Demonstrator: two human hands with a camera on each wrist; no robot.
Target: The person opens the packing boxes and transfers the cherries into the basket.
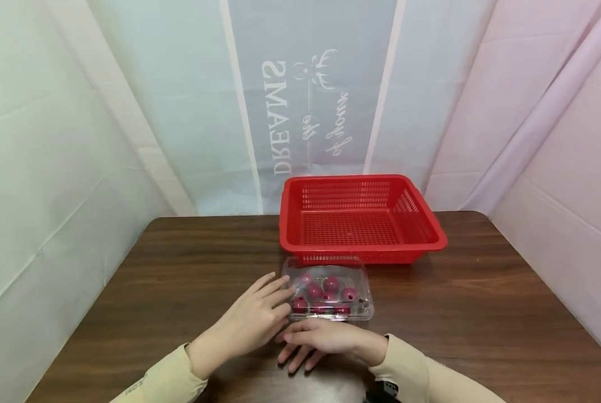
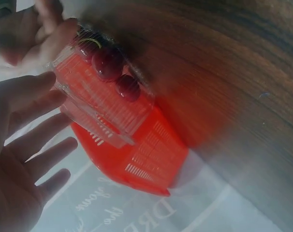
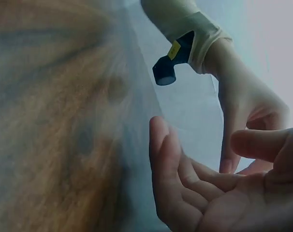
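A clear plastic box (image 1: 358, 280) holding several dark red cherries (image 1: 314, 290) rests on the table in front of the red basket. At its left side, my left hand (image 1: 257, 313) has its fingers spread and mostly straight, the tips by the wall. Whether they touch the plastic I cannot tell. In the left wrist view some cherries (image 2: 108, 64) show through the plastic, one with a green stem. Just in front of the box is my right hand (image 1: 325, 338), palm turned inward and fingers loosely bent. The right wrist view shows nothing between its fingers (image 3: 167, 159).
A red perforated basket (image 1: 363, 249) stands behind the box, close against it. The brown wooden table (image 1: 189, 268) ends at a pale cloth backdrop with lettering (image 1: 275, 117). Cloth walls rise on both sides. A small dark device (image 3: 166, 70) is strapped at the left wrist.
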